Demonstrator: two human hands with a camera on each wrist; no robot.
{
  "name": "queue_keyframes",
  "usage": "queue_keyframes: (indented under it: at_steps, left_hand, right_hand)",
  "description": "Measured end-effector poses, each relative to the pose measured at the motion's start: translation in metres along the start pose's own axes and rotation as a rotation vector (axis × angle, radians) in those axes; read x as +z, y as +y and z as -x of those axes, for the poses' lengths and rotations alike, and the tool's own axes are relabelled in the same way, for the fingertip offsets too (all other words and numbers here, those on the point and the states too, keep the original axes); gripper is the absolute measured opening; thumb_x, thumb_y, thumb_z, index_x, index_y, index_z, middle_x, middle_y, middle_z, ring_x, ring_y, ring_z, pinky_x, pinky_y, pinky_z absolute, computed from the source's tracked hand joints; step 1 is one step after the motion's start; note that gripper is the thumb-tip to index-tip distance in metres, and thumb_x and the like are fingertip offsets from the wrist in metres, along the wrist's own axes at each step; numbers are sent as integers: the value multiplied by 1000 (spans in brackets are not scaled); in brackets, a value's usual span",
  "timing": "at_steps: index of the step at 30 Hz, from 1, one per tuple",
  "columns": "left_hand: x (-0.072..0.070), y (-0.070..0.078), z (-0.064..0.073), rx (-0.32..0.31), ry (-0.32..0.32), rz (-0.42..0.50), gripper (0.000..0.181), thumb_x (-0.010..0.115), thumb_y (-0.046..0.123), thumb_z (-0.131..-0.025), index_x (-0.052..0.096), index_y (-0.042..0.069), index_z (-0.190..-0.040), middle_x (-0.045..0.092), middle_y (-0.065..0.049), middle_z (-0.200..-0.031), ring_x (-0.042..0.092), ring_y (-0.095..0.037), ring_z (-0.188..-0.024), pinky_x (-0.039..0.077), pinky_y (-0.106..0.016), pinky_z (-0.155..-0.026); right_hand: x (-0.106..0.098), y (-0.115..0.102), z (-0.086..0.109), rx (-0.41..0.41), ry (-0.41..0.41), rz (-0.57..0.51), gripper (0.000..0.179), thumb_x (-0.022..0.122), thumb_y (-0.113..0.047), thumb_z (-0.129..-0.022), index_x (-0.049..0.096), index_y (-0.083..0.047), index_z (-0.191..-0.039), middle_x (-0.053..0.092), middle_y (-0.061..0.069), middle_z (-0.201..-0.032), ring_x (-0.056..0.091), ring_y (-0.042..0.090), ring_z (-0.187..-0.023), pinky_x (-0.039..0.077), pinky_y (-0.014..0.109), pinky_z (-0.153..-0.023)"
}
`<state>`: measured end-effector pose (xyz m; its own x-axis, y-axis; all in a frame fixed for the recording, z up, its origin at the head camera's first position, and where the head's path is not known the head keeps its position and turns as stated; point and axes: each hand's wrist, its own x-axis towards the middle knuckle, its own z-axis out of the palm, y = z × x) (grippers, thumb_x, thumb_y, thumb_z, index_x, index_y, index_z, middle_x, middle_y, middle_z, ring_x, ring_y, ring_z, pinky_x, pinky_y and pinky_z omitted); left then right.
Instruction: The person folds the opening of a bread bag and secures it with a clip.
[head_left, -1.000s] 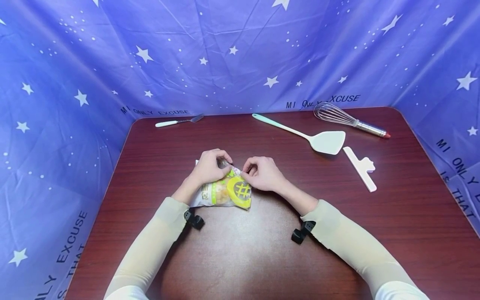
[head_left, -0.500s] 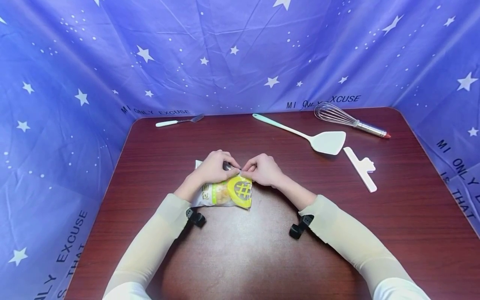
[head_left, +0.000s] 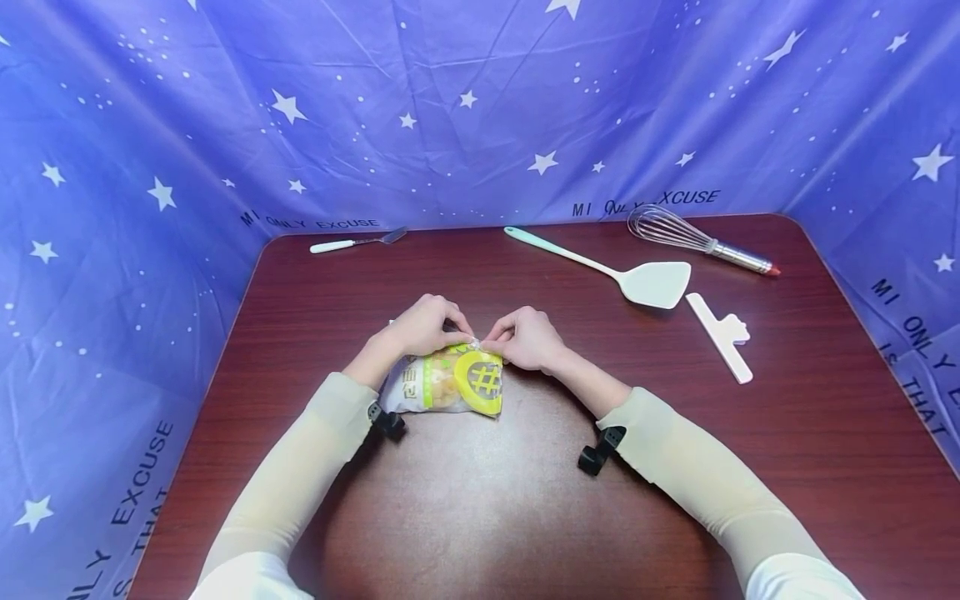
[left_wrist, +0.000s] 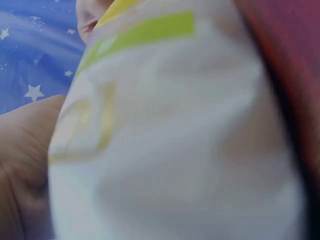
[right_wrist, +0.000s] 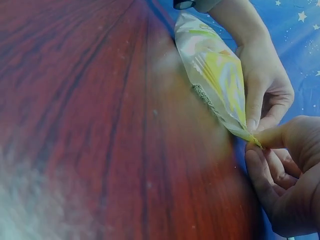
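A white and yellow snack bag with a green stripe lies on the table in front of the person. The left hand pinches its far edge between thumb and fingers. Close beside it, the right hand pinches the bag's far right corner; in the right wrist view the thumb and forefinger of the right hand hold the yellow tip. The bag fills most of the left wrist view, blurred, and hides most of the left hand there.
At the back left lies a small white-handled metal tool. A pale green spatula, a wire whisk and a white clip lie to the right on the brown table. A blue star-printed curtain surrounds the table.
The left hand has moved right along the bag's far edge, then slightly back. The right hand has shifted slightly left, and both hands now pinch close together at the corner.
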<state>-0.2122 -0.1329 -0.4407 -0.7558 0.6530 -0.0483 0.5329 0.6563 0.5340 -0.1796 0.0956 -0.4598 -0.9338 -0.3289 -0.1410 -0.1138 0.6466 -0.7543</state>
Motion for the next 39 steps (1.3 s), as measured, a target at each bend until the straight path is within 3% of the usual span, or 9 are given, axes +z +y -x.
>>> queue_keyframes:
  at_steps: [7, 13, 22, 30, 39]
  left_hand:
    - [-17, -10, 5, -29, -11, -25, 7, 81, 18, -95, 87, 15, -97, 83, 0, -95, 71, -16, -89, 57, -34, -85]
    - [-24, -16, 9, -60, 20, -29, 10, 78, 9, -96, 87, 14, -99, 84, -2, -99, 75, -18, -94, 58, -37, -86]
    - [-21, -17, 12, -123, 82, -14, 4, 82, 15, -94, 85, 14, -94, 83, 2, -88, 72, -13, -79, 57, -32, -75]
    - [-15, -17, 13, -138, 96, -35, 6, 79, 16, -96, 84, 13, -93, 82, -1, -89, 74, -15, -83, 59, -36, -81]
    - [-11, -21, 14, -152, 109, -39, 8, 79, 18, -97, 83, 12, -94, 81, -2, -89, 73, -16, -84, 58, -35, -81]
  right_hand:
    - [1, 3, 0, -19, 4, -2, 14, 84, -32, -90, 85, -21, -81, 76, -8, -69, 65, 8, -64, 47, 25, -60]
    - [0, 4, 0, -26, -3, -30, 14, 85, -31, -90, 85, -20, -81, 75, -7, -68, 63, 8, -63, 46, 26, -61]
    - [-1, 8, 0, -6, -26, -95, 12, 84, -28, -92, 85, -18, -85, 74, -6, -68, 62, 8, -62, 46, 25, -60]
    - [-1, 8, 0, -21, -29, -88, 12, 85, -27, -89, 84, -17, -83, 78, -6, -72, 67, 8, -67, 50, 25, -65]
    - [-2, 8, 0, -11, -38, -139, 13, 86, -25, -89, 84, -14, -83, 75, -3, -66, 66, 7, -58, 49, 23, -57]
